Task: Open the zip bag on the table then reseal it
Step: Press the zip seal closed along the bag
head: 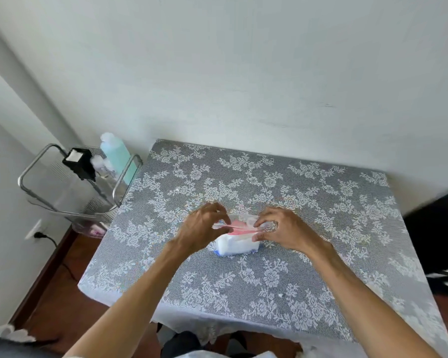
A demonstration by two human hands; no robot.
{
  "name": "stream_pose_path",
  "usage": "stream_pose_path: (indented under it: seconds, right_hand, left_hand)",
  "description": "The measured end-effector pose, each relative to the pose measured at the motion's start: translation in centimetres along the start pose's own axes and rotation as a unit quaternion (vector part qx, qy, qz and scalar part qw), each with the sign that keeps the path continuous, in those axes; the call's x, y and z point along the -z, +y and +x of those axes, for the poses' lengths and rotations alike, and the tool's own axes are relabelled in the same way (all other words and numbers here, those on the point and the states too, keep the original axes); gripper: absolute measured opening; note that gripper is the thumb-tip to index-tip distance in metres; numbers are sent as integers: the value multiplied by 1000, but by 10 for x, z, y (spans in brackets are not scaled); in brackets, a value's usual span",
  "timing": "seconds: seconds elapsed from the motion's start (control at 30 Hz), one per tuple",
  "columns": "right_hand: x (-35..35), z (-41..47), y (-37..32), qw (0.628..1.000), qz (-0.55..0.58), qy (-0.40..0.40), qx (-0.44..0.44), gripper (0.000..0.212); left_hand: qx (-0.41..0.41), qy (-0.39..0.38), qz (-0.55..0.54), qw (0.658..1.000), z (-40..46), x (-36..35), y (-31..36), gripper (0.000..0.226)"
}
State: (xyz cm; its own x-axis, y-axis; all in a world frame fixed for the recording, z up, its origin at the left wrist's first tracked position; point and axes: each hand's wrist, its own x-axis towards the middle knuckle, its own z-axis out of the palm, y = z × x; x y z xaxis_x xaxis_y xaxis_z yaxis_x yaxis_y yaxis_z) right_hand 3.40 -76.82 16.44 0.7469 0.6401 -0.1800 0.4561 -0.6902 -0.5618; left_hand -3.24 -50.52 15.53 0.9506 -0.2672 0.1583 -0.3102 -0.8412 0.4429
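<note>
A person's two bare hands work at a clear zip bag (239,228) near the middle of a counter (321,228) draped in grey-and-white floral lace, pushed against a pale wall. The left hand (204,228) pinches the bag's left end, its fingers (221,215) curled and closed on the plastic beside the pink-red zip strip (239,229); the right hand (282,228) grips the opposite end, thumb and fingers clamped on the top edge. The strip runs taut between the two hands, lifted slightly above the cloth. Whether the seal is parted or pressed together cannot be told from this angle, as the plastic blurs. Inside the bag's lower part sits a white, folded, blocky item (237,245) with a touch of blue at its edges, resting on the counter just below the hands. Off the counter's far left corner stands a metal-framed rack (36,171) holding a pale green bottle (117,153) and a small black box (79,161). A wall socket (35,229) with a dark cord sits low on the left wall.
</note>
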Motion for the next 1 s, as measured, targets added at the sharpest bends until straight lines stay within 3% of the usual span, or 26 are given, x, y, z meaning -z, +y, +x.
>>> stream_pose_path:
  seconds: [0.1, 0.17, 0.4, 0.67, 1.0]
  right_hand:
    - [-1, 0, 6, 999, -31, 21, 2, 26]
    - [-2, 0, 9, 999, -33, 39, 1, 19]
    - [-5, 0, 9, 995, -13, 93, 25, 21]
    - [-15, 3, 5, 991, -2, 133, 32, 21]
    - [-10, 4, 1, 990, 1, 135, 35, 18]
  left_hand:
    - [-9, 2, -2, 1000, 3, -1, -5, 24]
    - [-14, 15, -2, 1000, 3, -1, -7, 21]
    - [-12, 68, -22, 997, 3, -1, -8, 21]
    - [-25, 72, -1, 997, -1, -7, -7, 16]
    - [-11, 62, -60, 996, 0, -6, -3, 26]
